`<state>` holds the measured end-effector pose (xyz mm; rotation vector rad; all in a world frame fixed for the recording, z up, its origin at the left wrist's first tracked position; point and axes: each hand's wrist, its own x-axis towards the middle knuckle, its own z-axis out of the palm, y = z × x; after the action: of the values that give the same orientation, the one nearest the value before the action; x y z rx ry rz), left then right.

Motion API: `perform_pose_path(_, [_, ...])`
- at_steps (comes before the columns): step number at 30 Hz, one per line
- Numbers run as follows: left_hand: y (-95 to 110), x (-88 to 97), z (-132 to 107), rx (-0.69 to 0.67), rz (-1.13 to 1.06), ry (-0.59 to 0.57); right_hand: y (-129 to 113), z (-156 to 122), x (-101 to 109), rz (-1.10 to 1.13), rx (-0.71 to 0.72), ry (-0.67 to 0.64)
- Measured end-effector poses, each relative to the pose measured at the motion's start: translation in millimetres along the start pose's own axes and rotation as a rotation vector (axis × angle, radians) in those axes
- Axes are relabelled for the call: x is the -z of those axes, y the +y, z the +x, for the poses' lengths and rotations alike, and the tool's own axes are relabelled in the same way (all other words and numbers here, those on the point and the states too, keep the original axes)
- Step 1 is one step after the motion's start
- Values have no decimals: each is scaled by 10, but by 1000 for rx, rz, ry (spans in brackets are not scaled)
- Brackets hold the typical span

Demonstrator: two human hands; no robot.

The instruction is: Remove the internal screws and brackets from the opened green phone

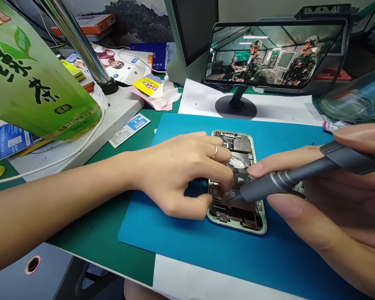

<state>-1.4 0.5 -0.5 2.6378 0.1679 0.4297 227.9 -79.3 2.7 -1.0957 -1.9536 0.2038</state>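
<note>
An opened smartphone [234,212] lies with its inner parts exposed on a blue mat [175,237]. My left hand [187,171], a ring on one finger, reaches over the phone's left side. Its thumb is against the left edge and its bent index finger presses on the inside, holding the phone. In my right hand [321,208] is a grey pen-shaped screwdriver [268,185], gripped between thumb and fingers. The screwdriver's thin tip points into the lower part of the phone, close to my left index finger. Whether the tip touches a screw cannot be made out.
Behind the mat, a second phone [275,54] playing a video stands on a black stand [236,107]. A green tea pouch [43,83] and a metal lamp post [78,41] are at left. A clear jar [353,98] stands at right. A white cable [65,160] crosses the left side.
</note>
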Motion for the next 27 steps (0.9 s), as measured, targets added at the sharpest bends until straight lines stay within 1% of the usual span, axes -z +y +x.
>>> perform_pose_path(2, [-7, -3, -1, -1, -15, -4, 30, -88, 3, 10, 7, -2])
perform_pose_path(4, [-12, -2, -3, -1, -26, -7, 90, -215, 31, -35, 5, 49])
perform_pose_path(7, [-17, 5, -3, -10, -30, -1, 204, -402, 116, -82, -8, 101])
perform_pose_path(10, [-23, 6, 0, -17, -26, -1, 283, -488, 196, -84, -8, 112])
perform_pose_path(12, [-27, 4, 1, -20, -22, -7, 288, -461, 209, -80, -11, 114])
perform_pose_path(15, [-28, 2, -1, -23, -29, -5, 219, -323, 168, -76, -26, 87])
perform_pose_path(18, [-27, 6, -6, -29, -43, 1, 116, -160, 104, -36, -22, -22])
perform_pose_path(20, [-30, 8, -6, -30, -49, -3, 68, -86, 70, 15, 8, -60])
perform_pose_path(24, [-37, 7, 2, -29, -50, 1, 40, -33, 37, 37, 69, -29])
perform_pose_path(27, [-36, 2, 5, -28, -42, 6, 31, -23, 36, -8, 49, -3])
